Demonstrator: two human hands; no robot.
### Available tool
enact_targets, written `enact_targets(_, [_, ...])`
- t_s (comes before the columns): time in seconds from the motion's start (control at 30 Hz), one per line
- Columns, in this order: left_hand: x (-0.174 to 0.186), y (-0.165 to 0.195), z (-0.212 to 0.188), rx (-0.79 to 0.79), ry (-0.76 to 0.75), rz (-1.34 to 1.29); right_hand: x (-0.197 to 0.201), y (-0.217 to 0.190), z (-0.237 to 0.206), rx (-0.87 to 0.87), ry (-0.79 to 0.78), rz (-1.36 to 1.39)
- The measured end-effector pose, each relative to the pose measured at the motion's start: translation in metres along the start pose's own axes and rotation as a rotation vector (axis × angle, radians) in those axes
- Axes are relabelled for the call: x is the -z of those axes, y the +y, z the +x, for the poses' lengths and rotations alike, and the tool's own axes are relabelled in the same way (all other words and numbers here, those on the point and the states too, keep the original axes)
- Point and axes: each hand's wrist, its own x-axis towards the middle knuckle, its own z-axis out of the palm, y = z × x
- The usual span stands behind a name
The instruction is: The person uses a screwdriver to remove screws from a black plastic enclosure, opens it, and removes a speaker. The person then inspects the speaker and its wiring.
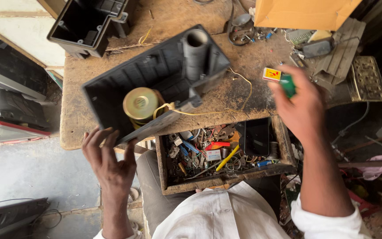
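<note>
Left hand (109, 166) props the dark grey plastic housing (155, 82) from its 7 o'clock corner, fingers spread flat under the edge, thumb along the rim; not a pinch, more a cradle. Housing sits tilted on the worn wooden bench (89, 115), open side up, a brass-coloured wire spool (140, 103) inside near the low end and a grey tube post (195, 53) at its 1 o'clock end. Yellow wire (226, 110) runs from the spool out over the wall toward 3 o'clock. Right hand (301, 106) is raised at 3 o'clock of the housing, fingers closed round a small green object (288, 85); a small red-and-yellow box (272, 74) shows just beside it, can't tell if it's held too. Open drawer (226, 152) of mixed small parts lies at 6 o'clock. Judgement: keep the left palm under the low corner so the spool doesn't roll, and keep the yellow lead slack, clear of the housing wall, before the right hand comes in.
</note>
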Motion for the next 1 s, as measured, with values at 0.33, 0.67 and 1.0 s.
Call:
enact_targets(0.33, [-0.008, 0.010, -0.021, 0.101, 0.066, 0.036, -0.119, 0.044, 0.079, 0.256, -0.455, -0.303])
enact_targets(0.67, [-0.021, 0.020, -0.018, 0.103, 0.152, -0.007, -0.166, 0.049, 0.098, 0.277, -0.564, -0.235])
enact_targets(1.0, [-0.012, 0.006, -0.001, 0.252, 0.073, -0.337, -0.158, 0.071, 0.092, 0.291, -0.621, -0.395])
